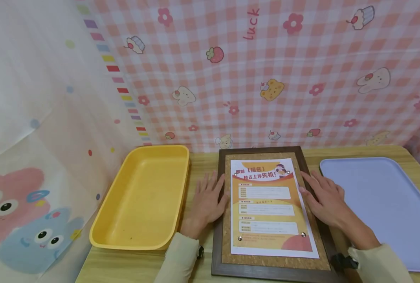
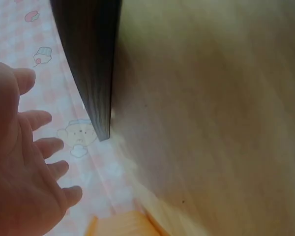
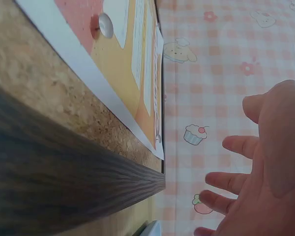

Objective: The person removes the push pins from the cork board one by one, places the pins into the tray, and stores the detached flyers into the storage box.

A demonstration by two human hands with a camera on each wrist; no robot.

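A cork board with a dark brown wooden frame lies on the table, its long sides running away from me. A printed orange and white poster covers most of the cork, with silver pushpins near its corners. My left hand is at the frame's left side, fingers spread and pointing away. By the right side is my right hand, its fingers extended over the frame's edge. Both wrist views show the left hand and right hand holding nothing. Whether fingertips touch the frame I cannot tell.
A yellow tray stands on the wooden table to the left. To the right lies a flat lavender tray. Behind the table hangs a pink checked cloth; a patterned white sheet hangs on the left.
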